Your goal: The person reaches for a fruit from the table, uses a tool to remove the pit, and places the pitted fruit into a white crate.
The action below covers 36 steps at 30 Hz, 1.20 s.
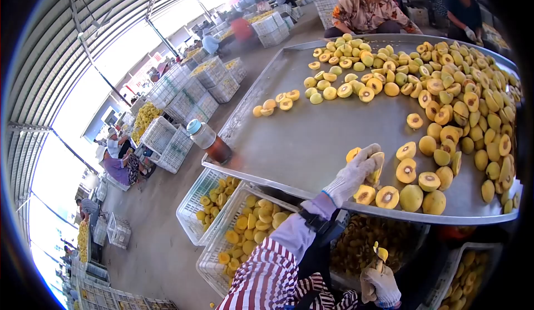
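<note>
My left hand [359, 171], in a pale knitted glove, reaches over the near edge of the metal table [278, 143]. Its fingers are closed round a yellow fruit half [377, 164]. More fruit halves lie close by, among them a cut one [387, 197] showing its brown centre. Below the table edge, my right hand [381, 286], gloved too, grips a small tool [379, 265] whose tip bears a yellow piece [380, 251]. Under it a container of brown pieces [367, 240] is partly in shadow.
Fruit halves [445, 87] are heaped on the table's right and far side. A bottle of dark liquid [210, 141] stands at the left edge. White crates of fruit [214, 265] sit below. A person in a patterned shirt [367, 9] is across the table; others work farther off.
</note>
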Motion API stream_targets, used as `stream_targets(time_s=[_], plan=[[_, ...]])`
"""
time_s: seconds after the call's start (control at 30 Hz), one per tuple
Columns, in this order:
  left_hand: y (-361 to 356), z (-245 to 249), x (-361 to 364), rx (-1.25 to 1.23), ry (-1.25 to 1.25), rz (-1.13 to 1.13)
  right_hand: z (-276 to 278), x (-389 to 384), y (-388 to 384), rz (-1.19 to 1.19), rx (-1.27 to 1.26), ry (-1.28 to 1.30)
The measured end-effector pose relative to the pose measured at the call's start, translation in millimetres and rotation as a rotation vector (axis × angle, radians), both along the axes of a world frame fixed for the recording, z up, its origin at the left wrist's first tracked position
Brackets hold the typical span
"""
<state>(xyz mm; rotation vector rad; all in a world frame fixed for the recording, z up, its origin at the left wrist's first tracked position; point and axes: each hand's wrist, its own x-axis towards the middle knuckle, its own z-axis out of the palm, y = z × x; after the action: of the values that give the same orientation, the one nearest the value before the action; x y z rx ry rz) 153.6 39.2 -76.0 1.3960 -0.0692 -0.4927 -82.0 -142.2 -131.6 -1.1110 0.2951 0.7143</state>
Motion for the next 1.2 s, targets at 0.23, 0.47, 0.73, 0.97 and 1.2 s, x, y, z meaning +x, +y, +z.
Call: stream_targets(time_s=[0.23,0.47,0.73,0.97,1.2], plan=[[14.8,-1.6,-95.2,-0.482,0.117,-0.22,4.5,5.4,11.2,-0.016,-0.122,-0.018],[8.0,41.0,-166.9,0.539,-0.46,-0.405,5.5,-8.7,24.0,0.006,-0.3,-0.016],[35.8,47.8,-197.0,0.417,-0.558,-0.376,15.6,-22.9,39.1,0.037,-0.405,-0.164],[68.8,52.4,-223.7,0.411,-0.613,-0.255,34.0,-26.6,62.5,0.03,-0.411,-0.207],[88.4,44.1,-233.2,0.629,-0.632,-0.194,28.5,-31.8,86.3,0.072,-0.475,-0.147]])
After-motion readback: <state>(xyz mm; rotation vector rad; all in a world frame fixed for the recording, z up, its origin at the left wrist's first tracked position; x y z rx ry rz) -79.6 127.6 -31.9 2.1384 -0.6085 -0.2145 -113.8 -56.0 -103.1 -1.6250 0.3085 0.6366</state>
